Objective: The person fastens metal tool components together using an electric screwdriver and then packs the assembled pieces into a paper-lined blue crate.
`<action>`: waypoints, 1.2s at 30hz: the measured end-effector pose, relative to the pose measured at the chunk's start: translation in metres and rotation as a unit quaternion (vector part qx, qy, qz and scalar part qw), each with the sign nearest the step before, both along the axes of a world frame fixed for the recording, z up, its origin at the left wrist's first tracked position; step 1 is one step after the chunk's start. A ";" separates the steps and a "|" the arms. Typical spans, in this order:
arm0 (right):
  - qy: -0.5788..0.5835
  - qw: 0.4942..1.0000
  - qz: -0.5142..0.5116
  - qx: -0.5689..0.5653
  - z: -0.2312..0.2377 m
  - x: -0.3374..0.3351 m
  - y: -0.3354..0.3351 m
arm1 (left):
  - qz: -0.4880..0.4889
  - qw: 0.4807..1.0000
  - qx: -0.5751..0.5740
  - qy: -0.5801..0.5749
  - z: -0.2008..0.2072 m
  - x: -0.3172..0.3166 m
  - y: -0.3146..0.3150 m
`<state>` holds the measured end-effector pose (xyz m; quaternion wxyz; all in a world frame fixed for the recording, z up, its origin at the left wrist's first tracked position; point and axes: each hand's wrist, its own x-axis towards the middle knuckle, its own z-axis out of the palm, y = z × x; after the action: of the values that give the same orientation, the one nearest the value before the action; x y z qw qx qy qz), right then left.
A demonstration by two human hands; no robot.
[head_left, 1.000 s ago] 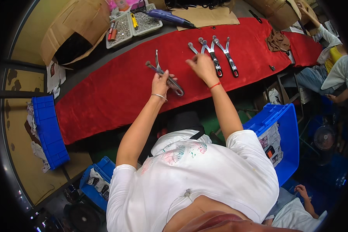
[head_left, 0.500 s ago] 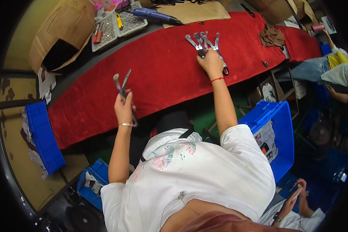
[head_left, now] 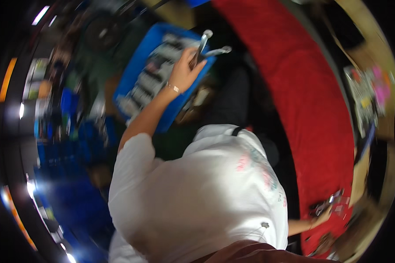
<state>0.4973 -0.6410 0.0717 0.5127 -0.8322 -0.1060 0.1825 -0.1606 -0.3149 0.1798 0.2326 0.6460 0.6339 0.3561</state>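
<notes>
My left hand is closed around a plier-like metal tool. Its two silver arms spread in a V and end in round tips; my fingers hide the handle end. Hand and tool are over the right side of a blue crate, which holds rows of pale, paper-wrapped items. Far off at the lower right, my right hand is at the red-covered table, beside several silver tools. Motion blur smears its fingers, so its grip is unclear.
Along the table's far side stand trays of small parts, with a blue powered screwdriver and cardboard nearby. A brown cloth lies near the table's lower end. More blue crates stand at the left, blurred.
The view has swung left, away from the table. My left hand has carried the tool from the table's front edge to over the blue crate. My right hand stays by the silver tools.
</notes>
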 end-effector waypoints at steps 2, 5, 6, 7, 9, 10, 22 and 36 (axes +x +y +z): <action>-0.050 0.994 0.057 -0.074 -0.040 0.047 0.008 | 0.036 0.997 0.019 0.067 0.008 -0.056 -0.002; -0.022 0.992 0.112 -0.057 -0.058 0.052 0.071 | 0.026 0.988 0.048 0.147 0.000 -0.163 -0.001; -0.017 0.991 0.121 -0.052 -0.056 0.047 0.083 | 0.020 0.976 0.030 0.217 0.000 -0.185 0.000; -0.010 0.991 0.126 -0.048 -0.053 0.041 0.089 | 0.025 0.976 0.032 0.214 -0.005 -0.203 0.003; 0.004 0.991 0.127 -0.039 -0.046 0.025 0.095 | -0.104 0.936 -0.036 0.335 -0.021 -0.233 0.020; 0.008 0.992 0.124 -0.035 -0.042 0.017 0.095 | -0.118 0.935 -0.055 0.330 -0.035 -0.237 0.033; 0.050 0.992 0.118 0.015 0.032 -0.078 0.125 | -0.072 0.916 0.015 0.395 -0.079 -0.221 0.091; 0.252 0.823 0.478 0.175 0.080 -0.423 0.330 | -0.266 0.852 -0.200 -0.404 -0.023 0.046 0.020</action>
<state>0.0740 -0.3110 0.1517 0.5072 -0.4989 -0.3873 0.5864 -0.1150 -0.2950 0.1567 0.6783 0.5287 0.3457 0.3754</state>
